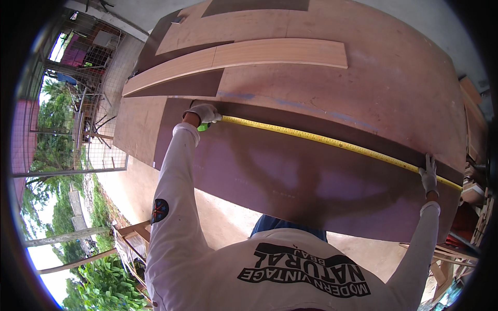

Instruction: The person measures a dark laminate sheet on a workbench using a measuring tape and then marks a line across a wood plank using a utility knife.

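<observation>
A dark, glossy brown board [244,166] lies across the table in front of me. Along it, near its far side, runs a pulled-out yellow measuring blade [311,137]. My left hand [205,112], in a pale glove, is closed around the green tape measure [204,126] at the blade's left end; the fingers hide most of the case. Toward the board's right end, my gloved right hand [428,175] rests over the blade with its fingers stretched out. The blade's tip reaches past that hand to the right edge of the board.
Beyond the board, a long light wood strip [280,52] lies on the large brown tabletop [394,78], with dark triangular areas beside it. Wood pieces [472,192] are stacked at the far right. A wire mesh fence [106,103] stands on the left.
</observation>
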Demonstrator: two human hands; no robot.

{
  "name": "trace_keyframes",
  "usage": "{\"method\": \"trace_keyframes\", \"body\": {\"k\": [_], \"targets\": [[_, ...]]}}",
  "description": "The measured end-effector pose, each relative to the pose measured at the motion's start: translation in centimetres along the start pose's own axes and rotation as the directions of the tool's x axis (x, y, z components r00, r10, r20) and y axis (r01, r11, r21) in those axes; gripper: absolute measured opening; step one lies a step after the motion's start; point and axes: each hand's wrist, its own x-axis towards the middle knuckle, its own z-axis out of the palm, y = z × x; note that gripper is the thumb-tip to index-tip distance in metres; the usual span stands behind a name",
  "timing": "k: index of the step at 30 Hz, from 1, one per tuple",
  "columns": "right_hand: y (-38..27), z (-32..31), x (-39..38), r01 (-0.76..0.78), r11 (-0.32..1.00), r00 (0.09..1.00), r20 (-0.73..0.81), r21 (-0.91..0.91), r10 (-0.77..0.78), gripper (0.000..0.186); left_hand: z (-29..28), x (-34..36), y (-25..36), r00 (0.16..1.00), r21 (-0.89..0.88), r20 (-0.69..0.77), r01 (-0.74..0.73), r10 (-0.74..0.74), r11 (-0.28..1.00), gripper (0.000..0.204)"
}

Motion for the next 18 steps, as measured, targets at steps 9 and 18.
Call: {"method": "trace_keyframes", "body": {"k": [9,18], "targets": [[-2.4,-1.3,0.2,-0.039,0.999,0.999,0.034,0.018,0.039,0.083,0.8,1.0,1.6,0.998,0.063,-0.045,0.055,-0.052,0.997,0.047],[-3.0,-0.7,-0.1,-0.040,0.999,0.998,0.040,0.030,0.039,0.085,1.2,2.2,0.3,0.997,0.097,-0.005,0.072,-0.072,0.993,0.049]]}}
